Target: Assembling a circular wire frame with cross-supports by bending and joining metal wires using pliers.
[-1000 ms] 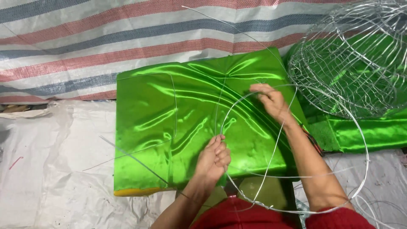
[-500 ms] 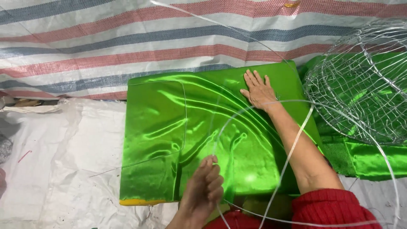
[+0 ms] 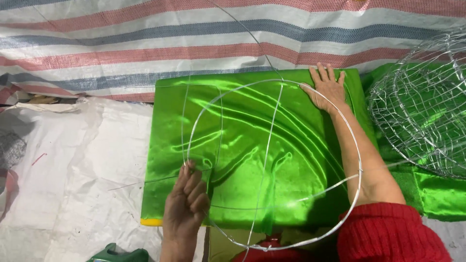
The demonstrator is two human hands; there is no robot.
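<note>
Left hand [image 3: 187, 206] pinching the wire ring [image 3: 357, 160] at its near-left rim, ring lying over shiny green fabric [image 3: 242, 140], right hand [image 3: 327, 87] open, palm flat on the fabric's far edge, wire-mesh basket [image 3: 422, 116] just right.

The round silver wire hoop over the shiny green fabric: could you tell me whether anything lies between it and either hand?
Nothing visible does. The left hand already touches the round silver wire hoop at its left rim; the right hand lies flat on the shiny green fabric at the hoop's upper right.
</note>
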